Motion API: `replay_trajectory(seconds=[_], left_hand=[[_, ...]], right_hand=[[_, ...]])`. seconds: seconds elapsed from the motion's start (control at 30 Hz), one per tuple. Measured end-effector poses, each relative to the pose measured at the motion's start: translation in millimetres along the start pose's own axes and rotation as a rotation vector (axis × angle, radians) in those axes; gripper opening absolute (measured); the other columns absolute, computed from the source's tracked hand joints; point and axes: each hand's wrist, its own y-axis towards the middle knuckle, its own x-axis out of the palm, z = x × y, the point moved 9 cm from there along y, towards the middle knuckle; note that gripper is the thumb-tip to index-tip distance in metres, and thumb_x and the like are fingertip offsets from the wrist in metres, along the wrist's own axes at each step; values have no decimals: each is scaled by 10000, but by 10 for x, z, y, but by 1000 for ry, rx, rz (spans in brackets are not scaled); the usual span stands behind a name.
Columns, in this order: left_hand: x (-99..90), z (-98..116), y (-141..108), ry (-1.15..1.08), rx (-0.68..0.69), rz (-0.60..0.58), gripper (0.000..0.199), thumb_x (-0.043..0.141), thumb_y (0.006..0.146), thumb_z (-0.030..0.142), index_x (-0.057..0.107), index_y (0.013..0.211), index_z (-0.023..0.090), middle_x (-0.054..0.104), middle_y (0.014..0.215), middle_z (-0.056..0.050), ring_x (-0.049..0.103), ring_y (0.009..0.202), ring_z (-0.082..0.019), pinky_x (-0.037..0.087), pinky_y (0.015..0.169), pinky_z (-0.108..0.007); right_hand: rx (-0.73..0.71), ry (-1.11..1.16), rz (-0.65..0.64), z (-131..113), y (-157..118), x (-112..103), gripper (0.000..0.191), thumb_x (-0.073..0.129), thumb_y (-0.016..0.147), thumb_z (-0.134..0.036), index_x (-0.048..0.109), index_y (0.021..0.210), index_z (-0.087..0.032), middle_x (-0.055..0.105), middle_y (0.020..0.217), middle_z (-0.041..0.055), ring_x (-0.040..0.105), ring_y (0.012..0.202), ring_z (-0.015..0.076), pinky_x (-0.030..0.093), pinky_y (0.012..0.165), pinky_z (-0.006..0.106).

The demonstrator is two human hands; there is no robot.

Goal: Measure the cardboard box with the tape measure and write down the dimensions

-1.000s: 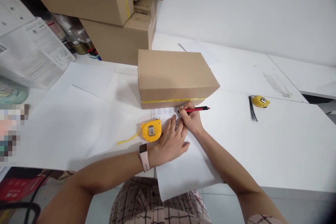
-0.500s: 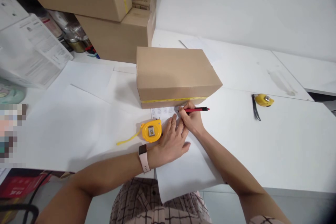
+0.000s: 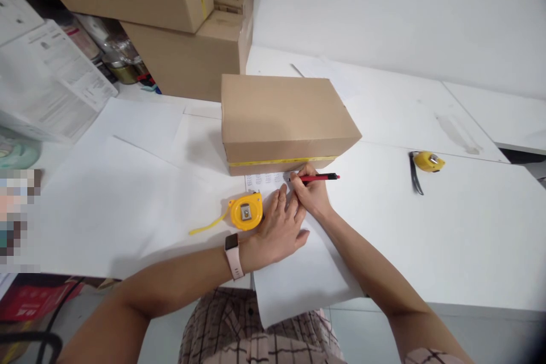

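Note:
My right hand (image 3: 311, 190) is closed around a red and black pen (image 3: 319, 178), its tip end at a white sheet (image 3: 302, 284) with several columns of small writing near its top. My left hand (image 3: 279, 230) lies flat on that sheet with fingers spread, wearing a watch on the wrist. Just left of it rests a yellow tape measure (image 3: 246, 212) with a yellow strap. A closed brown cardboard box (image 3: 285, 111) with a yellow strip along its lower side stands directly beyond both hands, at the top edge of the sheet.
Large cardboard boxes (image 3: 191, 60) are stacked at the back left, beside jars and a printed white package (image 3: 63, 79). Loose white paper (image 3: 106, 199) covers the table's left part. A second yellow tape measure (image 3: 429, 161) with a black strap lies on the right.

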Motion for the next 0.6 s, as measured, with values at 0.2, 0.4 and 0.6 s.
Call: replay_trajectory(seconds=[0.2,0.4,0.6], left_hand=[[18,2,-15,-22,-1,11,696,478,988,506,430,1490,26,432,1548,-272,388,1454,-435,284,1200,-539],[0,1,-20,-16,1,12,685,465,993,504,436,1486,31,436,1547,-266,375,1464,-428,289,1200,-537],[-2,-2,-16,-23,2,-3,686,461,996,501,426,1492,28,430,1553,-264,366,1470,-428,292,1203,-539]], right_hand=[[13,18,-3,-2,2,9,265,614,806,-342,430,644,-242,465,591,-48,427,582,132,375,590,296],[62,25,20,29,-2,-22,256,619,795,-343,436,648,-242,473,591,-46,427,579,133,376,578,292],[63,15,20,36,-4,-21,262,625,802,-366,445,659,-240,484,597,-42,437,592,136,385,577,289]])
